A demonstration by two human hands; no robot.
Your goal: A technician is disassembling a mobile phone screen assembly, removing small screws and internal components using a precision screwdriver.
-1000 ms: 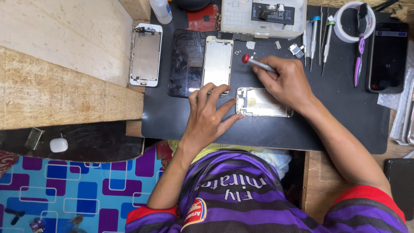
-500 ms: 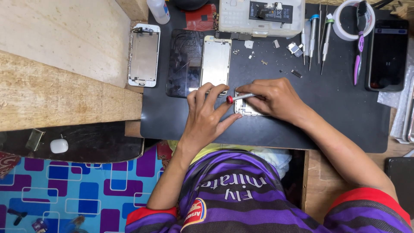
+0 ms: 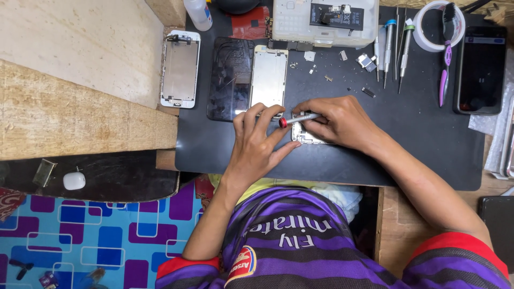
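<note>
Phone chassis (image 3: 306, 135) sits on the black work mat (image 3: 417, 150), near its front-middle, directly ahead of the torso, mostly covered by both hands; only its left end and lower edge show. Long axis appears to run left-right across the mat, though the hands hide too much to be sure. Screwdriver (image 3: 297, 119), silver shaft with red cap, lies nearly horizontal over the chassis, red cap pointing left, tip end buried under the right hand. Right hand (image 3: 342, 122) is clamped around the driver shaft and sits on top of the chassis, so it's the nearer one. Left hand (image 3: 257, 140) comes in from the left, fingers spread, fingertips resting at the chassis's left edge and beside the red cap; not closed on anything that I can see, looks like it's bracing. Hands are together, touching or almost so at the driver. Outward: just beyond the hands a silver back plate (image 3: 268, 80) and a dark screen panel (image 3: 230, 79) lie side by side, long axes front-back. Further left a white-framed phone frame (image 3: 180, 69). Small loose parts scattered at the far middle, a parts tray (image 3: 300, 21) behind them, precision drivers (image 3: 390, 48) and a tape roll (image 3: 440, 25) far right, a dark phone (image 3: 479, 69) at the right edge.
</note>
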